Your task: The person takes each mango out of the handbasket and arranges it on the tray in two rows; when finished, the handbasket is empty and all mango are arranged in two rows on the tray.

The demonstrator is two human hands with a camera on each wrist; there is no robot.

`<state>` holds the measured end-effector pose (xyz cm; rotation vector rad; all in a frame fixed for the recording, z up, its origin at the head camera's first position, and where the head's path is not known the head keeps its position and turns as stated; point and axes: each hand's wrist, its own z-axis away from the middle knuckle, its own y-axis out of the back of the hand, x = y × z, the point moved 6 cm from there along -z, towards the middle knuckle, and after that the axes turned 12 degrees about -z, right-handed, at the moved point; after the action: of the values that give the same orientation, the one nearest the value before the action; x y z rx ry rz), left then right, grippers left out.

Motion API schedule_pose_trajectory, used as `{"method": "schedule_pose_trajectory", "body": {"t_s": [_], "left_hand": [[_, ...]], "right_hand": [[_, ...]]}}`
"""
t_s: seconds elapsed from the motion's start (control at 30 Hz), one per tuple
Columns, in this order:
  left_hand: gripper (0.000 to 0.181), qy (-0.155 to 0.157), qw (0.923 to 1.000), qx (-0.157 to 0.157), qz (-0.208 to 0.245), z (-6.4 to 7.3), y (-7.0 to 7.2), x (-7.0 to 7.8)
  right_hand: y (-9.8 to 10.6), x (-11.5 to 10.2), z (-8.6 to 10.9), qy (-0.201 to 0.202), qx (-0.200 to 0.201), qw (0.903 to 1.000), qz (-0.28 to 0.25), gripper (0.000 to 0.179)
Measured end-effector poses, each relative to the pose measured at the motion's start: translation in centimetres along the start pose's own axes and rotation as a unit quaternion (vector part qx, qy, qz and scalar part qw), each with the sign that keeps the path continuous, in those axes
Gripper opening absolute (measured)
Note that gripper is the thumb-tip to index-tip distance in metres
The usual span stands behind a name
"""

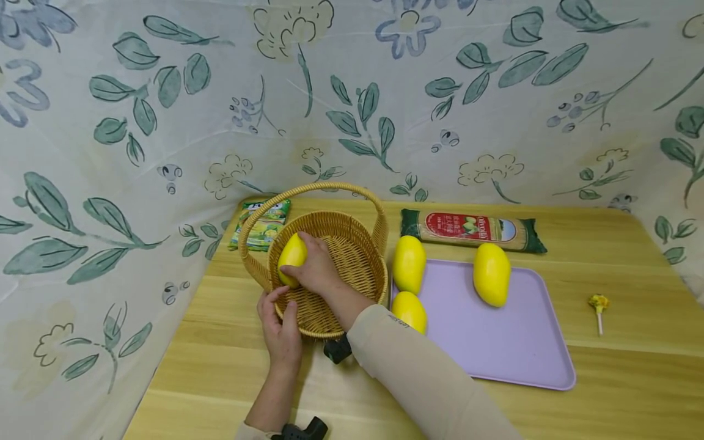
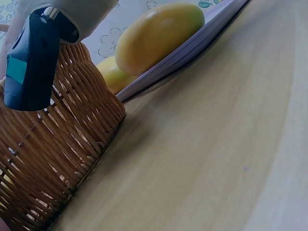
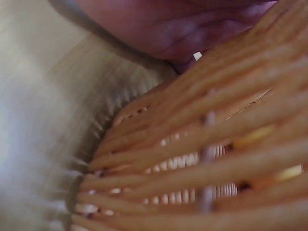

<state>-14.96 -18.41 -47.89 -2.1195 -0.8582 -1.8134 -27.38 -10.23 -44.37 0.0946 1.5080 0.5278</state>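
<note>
A yellow mango (image 1: 293, 258) is inside the round wicker basket (image 1: 352, 256), against its left wall. My right hand (image 1: 317, 266) reaches over the rim and grips this mango, thumb on its near side. At the basket's near left, my left hand (image 1: 282, 333) holds the rim, fingertips and thumb over the edge. The right wrist view shows the palm of the left hand (image 3: 159, 24) close against the woven wall (image 3: 192, 144). Beside the basket stands a lilac tray (image 1: 506, 342) bearing mangoes (image 1: 409, 266) (image 1: 409, 310) (image 1: 492, 275).
Behind the tray lies a long pasta packet (image 1: 474, 230). A green packet (image 1: 263, 223) lies behind the basket's left side, and a yellow lollipop (image 1: 599, 308) is at the right. The tall basket handle (image 1: 330, 186) arches over the back. Floral cloth (image 1: 352, 110) hangs behind the wooden table (image 1: 209, 366).
</note>
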Motion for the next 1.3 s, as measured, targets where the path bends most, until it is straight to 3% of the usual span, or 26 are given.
{"method": "schedule_pose_trajectory", "body": {"t_s": [0.3, 0.6, 0.77, 1.0, 1.3], "left_hand": [[0.03, -0.005, 1.0, 0.003, 0.008, 0.1, -0.2, 0.1], [0.031, -0.005, 1.0, 0.0, 0.004, 0.1, -0.2, -0.1], [0.031, 0.002, 1.0, -0.003, 0.006, 0.0, -0.1, -0.4], [0.031, 0.013, 0.9999, -0.006, 0.005, 0.0, 0.0, -0.7], [0.03, 0.023, 0.9996, -0.015, -0.003, 0.3, -0.1, -0.7]], "right_hand": [[0.5, -0.3, 0.5, 0.0, 0.009, 0.9999, -0.007, 0.086], [2.4, -1.5, 1.3, -0.005, 0.075, 0.9957, -0.054, 0.085], [4.1, -3.0, 3.0, -0.002, 0.087, 0.9927, -0.084, 0.086], [6.6, -5.4, 6.3, 0.022, 0.065, 0.9947, -0.076, 0.087], [9.2, -6.5, 10.4, 0.072, -0.009, 0.9974, -0.002, 0.086]]}}
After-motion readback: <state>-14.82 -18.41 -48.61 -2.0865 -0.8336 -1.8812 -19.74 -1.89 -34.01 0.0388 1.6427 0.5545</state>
